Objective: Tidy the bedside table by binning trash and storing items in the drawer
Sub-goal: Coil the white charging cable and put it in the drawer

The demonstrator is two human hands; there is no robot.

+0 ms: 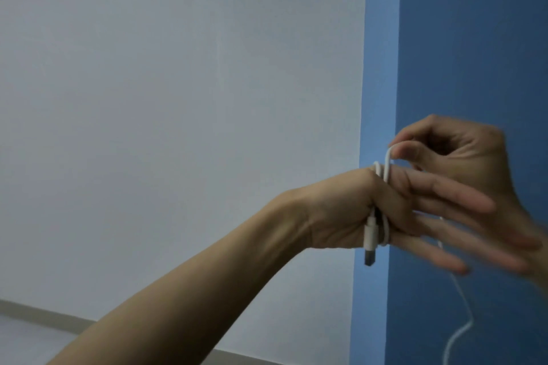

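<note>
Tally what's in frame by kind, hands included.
Hands: 2, the left hand with cable wound round its straight fingers, and the right hand pinching the cable
White cable: 1
Total: 3

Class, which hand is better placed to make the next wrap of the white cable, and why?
The right hand: it pinches the white cable above the coils, and the loose tail hangs below it. The left hand is the spool, fingers straight inside the loops.
</note>
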